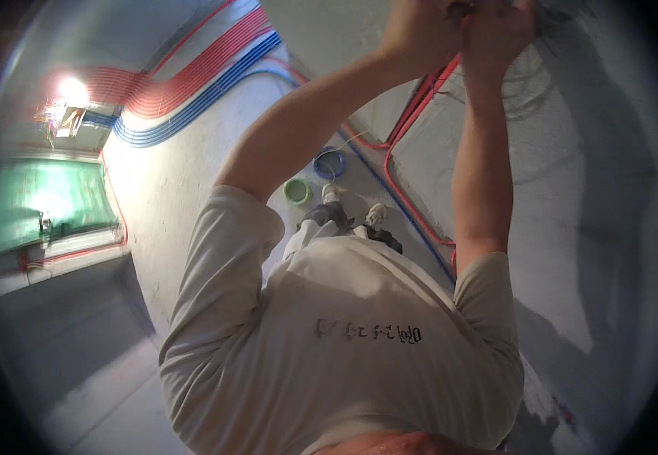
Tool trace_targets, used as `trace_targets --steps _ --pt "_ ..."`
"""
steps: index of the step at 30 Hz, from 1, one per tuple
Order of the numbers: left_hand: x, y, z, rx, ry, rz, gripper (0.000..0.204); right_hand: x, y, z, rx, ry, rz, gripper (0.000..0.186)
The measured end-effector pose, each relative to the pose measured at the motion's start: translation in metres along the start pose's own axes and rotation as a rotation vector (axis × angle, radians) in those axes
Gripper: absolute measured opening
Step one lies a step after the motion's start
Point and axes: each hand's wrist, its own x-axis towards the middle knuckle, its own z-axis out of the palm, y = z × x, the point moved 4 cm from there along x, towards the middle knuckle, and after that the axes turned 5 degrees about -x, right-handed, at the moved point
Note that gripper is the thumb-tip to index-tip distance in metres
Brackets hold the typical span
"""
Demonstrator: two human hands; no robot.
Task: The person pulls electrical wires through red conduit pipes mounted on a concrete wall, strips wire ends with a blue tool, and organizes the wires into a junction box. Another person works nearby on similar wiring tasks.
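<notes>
Both of my arms reach up to the top edge, where my left hand and my right hand meet with fingers closed. A small dark item shows between them, too hidden to name. Behind the hands is a grey plaster surface, with red conduits running up toward where they are.
A blue bucket and a green bucket stand near my feet. Red pipes and blue pipes curve across the upper left. A wired box sits by a bright light above a green covering at the left.
</notes>
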Motion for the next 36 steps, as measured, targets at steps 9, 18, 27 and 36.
trace_targets --steps 9,18,27,36 --pt "-0.090 -0.070 -0.074 0.020 0.095 -0.251 0.016 0.023 0.061 -0.016 0.107 -0.078 -0.157 0.035" --pt "-0.390 -0.245 -0.333 0.269 0.178 -1.145 0.022 -0.163 0.054 0.018 -0.673 -0.034 -0.839 0.057" --pt "-0.780 -0.413 -0.386 0.276 -0.043 -1.742 0.025 -0.561 0.374 0.165 -0.654 -1.010 0.731 0.047" --pt "-0.951 -0.617 -0.352 0.317 -0.276 -1.745 0.031 -0.732 0.686 0.276 -1.006 -1.256 0.797 0.066"
